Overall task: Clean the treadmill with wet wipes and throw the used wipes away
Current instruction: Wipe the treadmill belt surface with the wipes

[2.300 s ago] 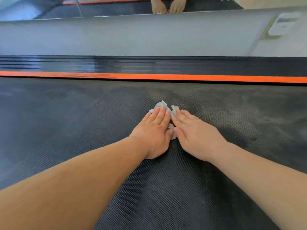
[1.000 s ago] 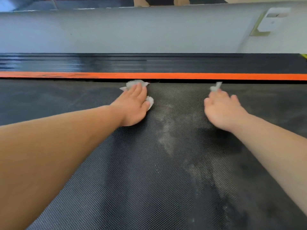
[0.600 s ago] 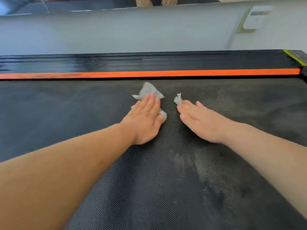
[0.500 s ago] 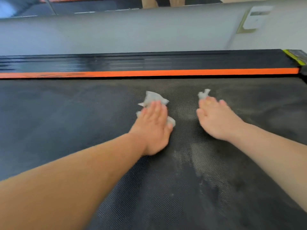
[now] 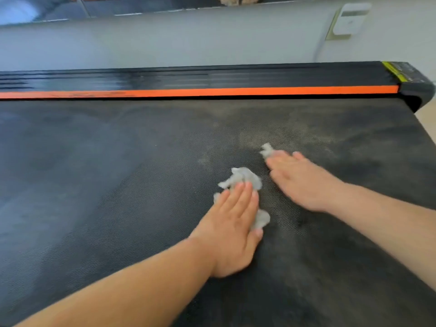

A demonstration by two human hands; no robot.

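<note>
Fingers (image 5: 238,201) of the left hand (image 5: 232,232) lie straight and pressed together, flat on a crumpled white wipe (image 5: 245,178) just right of the frame's centre. The wad pokes out beyond the fingertips and again beside the thumb, while its middle is hidden under the palm. Up and to the right, close by but not touching, the right hand (image 5: 304,182) is smeared by motion blur. Its fingers look straight and close together, laid flat over a second wipe (image 5: 267,149). Only a small tuft of that wipe shows past the fingertips, so its size cannot be told. Both wipes rest on the black textured treadmill belt (image 5: 106,185), which fills most of the frame and carries pale dusty patches in its upper right part. Across the upper frame, along the belt's far edge, runs an orange stripe (image 5: 212,92) with a glossy black side rail (image 5: 165,76) above it. A yellow label (image 5: 396,72) at the rail's right end is too blurred to read. Higher up is a grey wall (image 5: 188,43) with a white wall plate (image 5: 349,20) in the upper right, its details soft. Both forearms are cut off by the lower and right frame edges.
</note>
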